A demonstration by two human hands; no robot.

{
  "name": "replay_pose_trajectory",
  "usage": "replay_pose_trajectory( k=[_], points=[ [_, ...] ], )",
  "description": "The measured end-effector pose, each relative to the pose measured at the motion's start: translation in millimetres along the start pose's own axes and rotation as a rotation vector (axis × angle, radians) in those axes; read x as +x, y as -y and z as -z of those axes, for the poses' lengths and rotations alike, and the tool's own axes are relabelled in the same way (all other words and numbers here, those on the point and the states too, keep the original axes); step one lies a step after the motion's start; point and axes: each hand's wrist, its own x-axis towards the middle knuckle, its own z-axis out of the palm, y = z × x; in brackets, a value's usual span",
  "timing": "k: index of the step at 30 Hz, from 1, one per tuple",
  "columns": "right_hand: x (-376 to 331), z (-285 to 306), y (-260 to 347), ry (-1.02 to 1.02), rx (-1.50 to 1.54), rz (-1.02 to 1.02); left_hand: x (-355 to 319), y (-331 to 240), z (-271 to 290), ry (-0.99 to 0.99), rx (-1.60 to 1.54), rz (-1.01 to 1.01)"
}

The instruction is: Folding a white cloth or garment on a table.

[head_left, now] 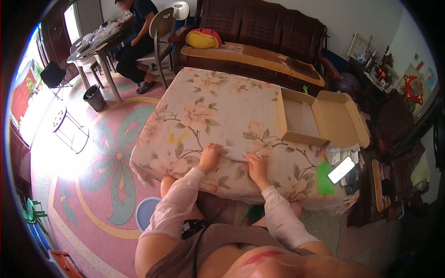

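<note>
White glare across the left floor (pixel 92 160), dim right side, strong fisheye edge distortion.

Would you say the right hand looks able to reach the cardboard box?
Probably yes: only flowered tablecloth shows between the right hand and the cardboard box, though that hand touches a white item.

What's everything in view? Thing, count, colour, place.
covered table: one, pale floral cloth, centre
white bundle: one, white, table's near side
cardboard box: one, brown, open, table's right
flat paddle: one, green, table's near right
phone: one, white-lit screen, beside paddle
sofa: one, brown, beyond table
cushion: one, yellow and red, on sofa
ball: one, purple, right of sofa
bin: one, black, upper left
round stool: one, dark-framed, left
basin: one, blue, lower left
seated person: one, dark clothes, upper left
left hand: one, bare, bundle's left end
right hand: one, bare, bundle's right end
</note>
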Motion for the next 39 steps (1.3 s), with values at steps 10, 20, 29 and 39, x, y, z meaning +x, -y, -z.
replay_pose_trajectory(
  k=[10, 20, 29, 39],
  points=[
    [-68, 7, 35, 0.035, 0.163, -0.022, -84, -43, 60, 0.100, -0.017, -0.089],
    [47, -12, 18, 0.041, 0.001, 0.028, 27, 12, 36, -0.036, 0.119, -0.013],
    [78, -33, 27, -0.006, 0.055, 0.023, 47, 40, 22, -0.115, 0.005, 0.190],
    [-14, 1, 70, 0.165, -0.065, 0.041, -62, 0, 56, -0.031, -0.059, 0.031]
  ],
)
